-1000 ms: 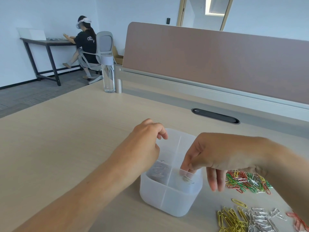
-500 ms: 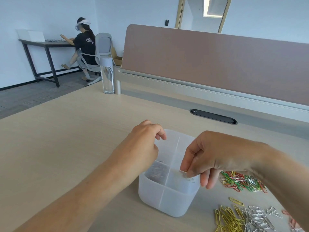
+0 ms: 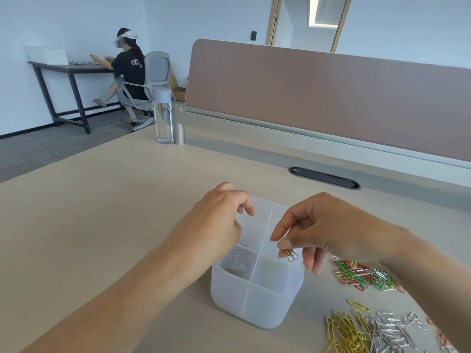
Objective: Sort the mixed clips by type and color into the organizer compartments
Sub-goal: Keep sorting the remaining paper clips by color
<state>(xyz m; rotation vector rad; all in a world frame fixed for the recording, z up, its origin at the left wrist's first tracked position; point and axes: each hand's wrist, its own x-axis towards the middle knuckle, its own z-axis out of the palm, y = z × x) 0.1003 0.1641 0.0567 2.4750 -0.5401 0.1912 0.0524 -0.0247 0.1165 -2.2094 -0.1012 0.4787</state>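
Early in the job, by my read. The organizer point(image 3: 257, 309) sits toward the near edge of the surface point(image 3: 102, 212), and only its near-left compartment shows a clear load, the sorted silver clips point(image 3: 238, 262). Both far compartments look bare, and I can't tell what's in the near-right one. My right hand point(image 3: 313, 230) hangs over that near-right compartment, thumb & index fingers point(image 3: 276, 236) pinching a yellow clip point(image 3: 291, 255) just above the rim, other fingers loose. My left hand point(image 3: 221, 225) is curled at the organizer's left rim; can't tell if it grips or only rests there. Plenty left: a mixed pile point(image 3: 364, 276) of red/green/silver to the right of the organizer, plus a yellow pile point(image 3: 346, 332) and a silver pile point(image 3: 390, 332) at the near-right corner, running off view. Room is good. The left half of the surface is open, the far edge w/ divider panel point(image 3: 331, 98) and water bottle point(image 3: 164, 115) is well apart, and the only tight spot is betw. organizer and piles.
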